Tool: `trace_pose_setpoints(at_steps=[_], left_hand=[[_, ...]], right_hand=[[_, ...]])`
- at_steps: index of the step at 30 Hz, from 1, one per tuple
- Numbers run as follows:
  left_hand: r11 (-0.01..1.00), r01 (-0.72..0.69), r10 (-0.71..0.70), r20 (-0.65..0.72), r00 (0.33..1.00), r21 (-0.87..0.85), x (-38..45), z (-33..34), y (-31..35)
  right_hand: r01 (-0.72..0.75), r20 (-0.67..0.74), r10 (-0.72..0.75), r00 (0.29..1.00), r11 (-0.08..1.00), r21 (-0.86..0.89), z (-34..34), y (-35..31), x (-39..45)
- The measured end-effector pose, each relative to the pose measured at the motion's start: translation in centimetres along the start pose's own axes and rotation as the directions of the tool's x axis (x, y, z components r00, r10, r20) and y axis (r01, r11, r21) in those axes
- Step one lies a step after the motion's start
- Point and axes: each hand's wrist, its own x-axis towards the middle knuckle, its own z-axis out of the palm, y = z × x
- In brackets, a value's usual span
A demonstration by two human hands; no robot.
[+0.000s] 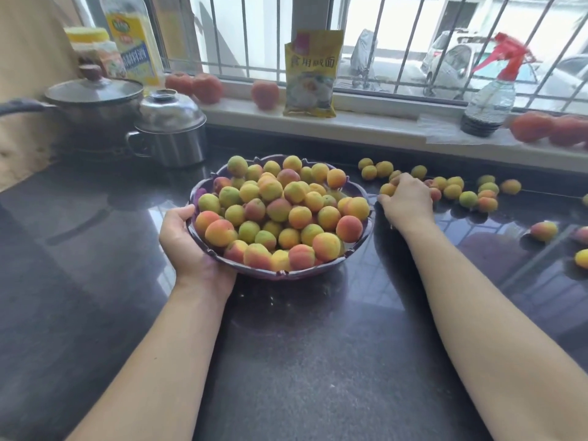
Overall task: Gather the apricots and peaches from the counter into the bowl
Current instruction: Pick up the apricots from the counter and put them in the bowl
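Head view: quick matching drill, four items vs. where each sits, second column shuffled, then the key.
Items:
1. purple scalloped plastic bowl
2. yellow printed packet
3. steel lidded mug
4. clear spray bottle with red trigger

Places:
A. on the dark counter, beside the glass-lidded pot
B. right part of the windowsill
C. gripped at its rim by the left hand
D. upright at the middle of the windowsill

Pairs: 1-C, 2-D, 3-A, 4-B
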Motion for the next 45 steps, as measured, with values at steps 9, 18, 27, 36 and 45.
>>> trace_pose_setpoints(at_steps=[9,18,27,36,45], left_hand=[[1.0,0.009,-0.009,-0.03,1.0,0.009,-0.3,0.2,0.1],[1.0,0.001,0.0,-0.037,0.999,0.03,-0.5,0.3,0.1],[0.999,0.0,0.001,-0.022,1.0,0.039,-0.2,0.0,0.0],[0.999,-0.01,0.011,-0.022,1.0,0.051,-0.1,-0.1,-0.1],[1.0,-0.004,0.003,0.025,1.0,0.023,0.1,-0.1,-0.1]], right_hand=[[-0.283,0.362,0.011,0.932,0.647,0.708,-8.9,-4.4,-0.1],[-0.097,0.55,-0.271,0.79,0.831,0.548,-13.6,-6.7,-3.9],[0.134,0.454,-0.257,0.853,0.949,0.285,-11.8,-8.0,-4.6],[0.267,0.38,-0.339,0.861,0.936,0.232,-9.5,-8.1,-3.8],[-0.003,0.14,-0.059,0.988,0.913,0.408,-10.8,-3.5,-0.9]])
